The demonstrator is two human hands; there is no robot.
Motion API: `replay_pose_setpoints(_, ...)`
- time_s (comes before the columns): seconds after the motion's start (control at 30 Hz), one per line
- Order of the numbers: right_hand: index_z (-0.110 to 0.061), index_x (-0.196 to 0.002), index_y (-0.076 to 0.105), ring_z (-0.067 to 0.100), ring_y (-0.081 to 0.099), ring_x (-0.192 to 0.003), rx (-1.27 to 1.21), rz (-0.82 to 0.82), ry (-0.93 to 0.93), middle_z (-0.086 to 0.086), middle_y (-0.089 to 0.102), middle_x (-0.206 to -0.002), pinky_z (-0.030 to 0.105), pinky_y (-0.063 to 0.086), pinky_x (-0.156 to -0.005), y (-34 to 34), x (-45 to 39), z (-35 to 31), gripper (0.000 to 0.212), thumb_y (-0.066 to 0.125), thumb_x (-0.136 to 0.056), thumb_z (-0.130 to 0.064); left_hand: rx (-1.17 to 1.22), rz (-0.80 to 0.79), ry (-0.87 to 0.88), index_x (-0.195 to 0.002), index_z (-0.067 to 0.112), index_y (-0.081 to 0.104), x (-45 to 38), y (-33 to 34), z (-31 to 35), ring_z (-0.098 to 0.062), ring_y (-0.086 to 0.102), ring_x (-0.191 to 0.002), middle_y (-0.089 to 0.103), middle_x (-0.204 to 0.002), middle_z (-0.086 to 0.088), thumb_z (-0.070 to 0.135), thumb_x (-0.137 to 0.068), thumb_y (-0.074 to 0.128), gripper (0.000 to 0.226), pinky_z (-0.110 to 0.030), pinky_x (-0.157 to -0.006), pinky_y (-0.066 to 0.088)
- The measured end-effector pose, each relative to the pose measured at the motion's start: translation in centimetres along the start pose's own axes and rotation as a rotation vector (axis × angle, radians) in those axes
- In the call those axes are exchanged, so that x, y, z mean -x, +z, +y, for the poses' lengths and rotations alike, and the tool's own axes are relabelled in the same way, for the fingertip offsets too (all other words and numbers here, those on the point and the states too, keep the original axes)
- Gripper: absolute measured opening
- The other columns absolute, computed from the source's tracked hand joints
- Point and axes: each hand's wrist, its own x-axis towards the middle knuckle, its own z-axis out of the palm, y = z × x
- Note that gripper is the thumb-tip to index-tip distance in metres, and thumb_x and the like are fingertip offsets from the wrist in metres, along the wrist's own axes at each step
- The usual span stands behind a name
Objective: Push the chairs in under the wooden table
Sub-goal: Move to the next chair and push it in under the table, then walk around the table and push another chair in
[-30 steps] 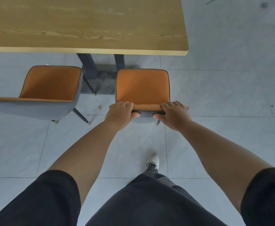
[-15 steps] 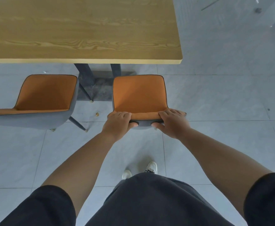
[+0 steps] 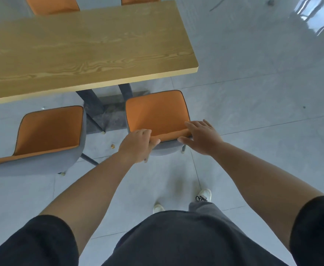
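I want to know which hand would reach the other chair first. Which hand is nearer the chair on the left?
Left. The left hand sits nearer the left chair, across a floor gap. The right hand is farther right, on the right chair.

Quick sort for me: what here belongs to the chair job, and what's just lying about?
Job: wooden table; right chair, backrest gripped by left hand, right hand resting on it; left chair.
Lying about: small crumb on floor; far-side chairs.
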Motion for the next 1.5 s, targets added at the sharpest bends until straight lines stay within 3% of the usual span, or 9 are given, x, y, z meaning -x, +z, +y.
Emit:
replay_pose_setpoints(0.17,-0.013,-0.141,0.04,0.023,0.034,-0.137,-0.008,0.124,0.046,0.004,0.045,-0.146,0.042,0.016,-0.116,-2.1,1.2,5.5,0.085,0.024,-0.083,-0.073,-0.048,0.091,0.079,-0.126,0.007,0.047,-4.6,-2.3,3.4,-0.028,0.051,-0.115,0.057,-0.126,-0.009,0.059,-0.095,0.026,0.064,-0.041,-0.092,0.043)
replay_pose_setpoints(0.33,-0.012,-0.144,0.037,0.025,0.034,-0.137,0.015,0.185,0.129,0.006,0.043,-0.147,0.041,0.018,-0.115,-4.8,2.1,13.4,0.087,0.026,-0.084,-0.074,-0.097,0.096,0.16,-0.143,0.007,0.033,-10.4,-2.3,10.8,-0.028,0.03,-0.14,0.038,-0.15,-0.012,0.056,-0.097,0.024,0.068,-0.044,-0.114,0.023)
replay_pose_setpoints(0.5,-0.012,-0.144,0.037,0.027,0.03,-0.139,0.024,0.222,0.171,0.008,0.04,-0.149,0.041,0.013,-0.116,-7.4,3.3,22.8,0.075,0.038,-0.09,-0.064,-0.158,0.11,0.198,-0.143,0.007,0.033,-16.6,-1.2,19.2,-0.029,0.024,-0.142,0.036,-0.15,-0.014,0.05,-0.099,0.029,0.061,-0.043,-0.117,0.014)
replay_pose_setpoints(0.83,-0.011,-0.144,0.037,0.028,0.027,-0.141,0.036,0.25,0.23,0.01,0.038,-0.15,0.041,0.012,-0.117,-11.7,4.4,36.3,0.069,0.042,-0.093,-0.057,-0.221,0.084,0.251,-0.14,0.005,0.034,-26.2,-1.4,31.1,-0.033,0.026,-0.141,0.037,-0.148,-0.016,0.046,-0.099,0.033,0.058,-0.046,-0.116,0.02)
replay_pose_setpoints(1.17,-0.012,-0.144,0.037,0.027,0.028,-0.14,0.036,0.256,0.239,0.009,0.039,-0.149,0.04,0.012,-0.116,-14.3,-1.9,43.5,0.07,0.04,-0.092,-0.059,-0.187,0.106,0.27,-0.143,0.004,0.031,-36.7,-2.5,33.7,-0.033,0.021,-0.143,0.031,-0.152,-0.017,0.043,-0.101,0.033,0.058,-0.045,-0.118,0.016)
replay_pose_setpoints(1.5,-0.01,-0.144,0.037,0.027,0.027,-0.141,0.046,0.239,0.275,0.01,0.039,-0.15,0.042,0.015,-0.117,-19.9,-16.6,49.6,0.07,0.041,-0.093,-0.057,-0.152,0.116,0.273,-0.145,0.004,0.028,-52.8,-7.3,30.5,-0.033,0.017,-0.145,0.027,-0.154,-0.017,0.045,-0.099,0.034,0.061,-0.045,-0.118,0.012)
